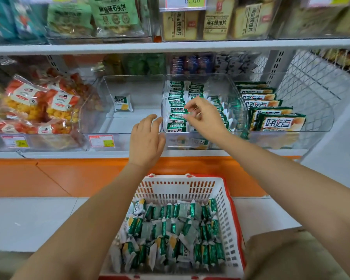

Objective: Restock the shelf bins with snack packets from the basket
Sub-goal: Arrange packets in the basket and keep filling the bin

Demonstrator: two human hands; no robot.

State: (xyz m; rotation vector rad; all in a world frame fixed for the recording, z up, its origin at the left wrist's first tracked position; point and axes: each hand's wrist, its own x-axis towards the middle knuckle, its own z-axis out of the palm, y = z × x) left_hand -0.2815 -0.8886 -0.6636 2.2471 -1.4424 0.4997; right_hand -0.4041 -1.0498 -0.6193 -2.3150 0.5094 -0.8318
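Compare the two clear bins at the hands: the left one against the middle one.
The left bin holds one single packet; the middle bin holds rows of upright green-and-white packets. The left hand rests at the left bin's front rim; the right hand reaches over the middle bin's rows. Both are clear plastic, side by side.
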